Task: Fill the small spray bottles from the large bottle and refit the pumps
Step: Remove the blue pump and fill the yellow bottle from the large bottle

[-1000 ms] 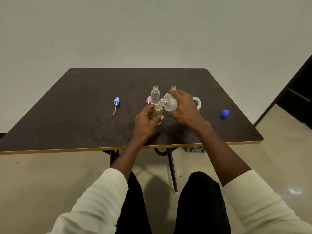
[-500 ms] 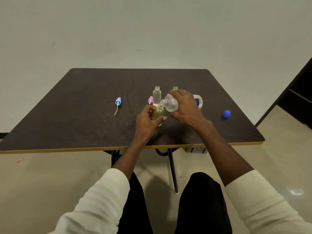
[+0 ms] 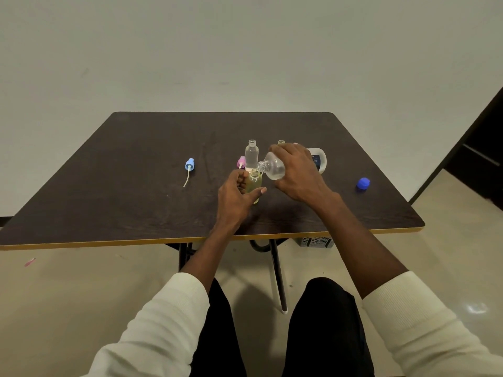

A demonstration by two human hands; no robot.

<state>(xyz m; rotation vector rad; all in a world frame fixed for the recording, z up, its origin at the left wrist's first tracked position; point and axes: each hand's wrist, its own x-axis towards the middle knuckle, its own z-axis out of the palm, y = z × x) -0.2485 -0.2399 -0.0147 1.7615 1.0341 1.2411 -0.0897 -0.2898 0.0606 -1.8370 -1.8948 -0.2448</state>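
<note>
Both hands work over the middle of a dark table [image 3: 136,186], seen from the head camera. Wrapped around a small amber-tinted spray bottle [image 3: 254,183], the left hand [image 3: 236,195] holds it upright on the tabletop, thumb across its front and fingers curled behind. To its right, the right hand [image 3: 298,174] grips the large clear bottle [image 3: 275,167] from above and tips it nearly onto its side; the open neck points left and sits just above the small bottle's mouth, and the labelled base sticks out beyond the knuckles. Whether liquid is running between the two mouths cannot be told. Just behind the held bottle stands a second small clear bottle [image 3: 251,153], uncapped, with a pink pump [image 3: 241,162] beside it. A third small bottle's neck [image 3: 281,143] peeks above the right hand. Well to the left lies a blue pump [image 3: 189,165] with its pale dip tube trailing toward the near edge. Far right rests a blue cap [image 3: 363,183].
</note>
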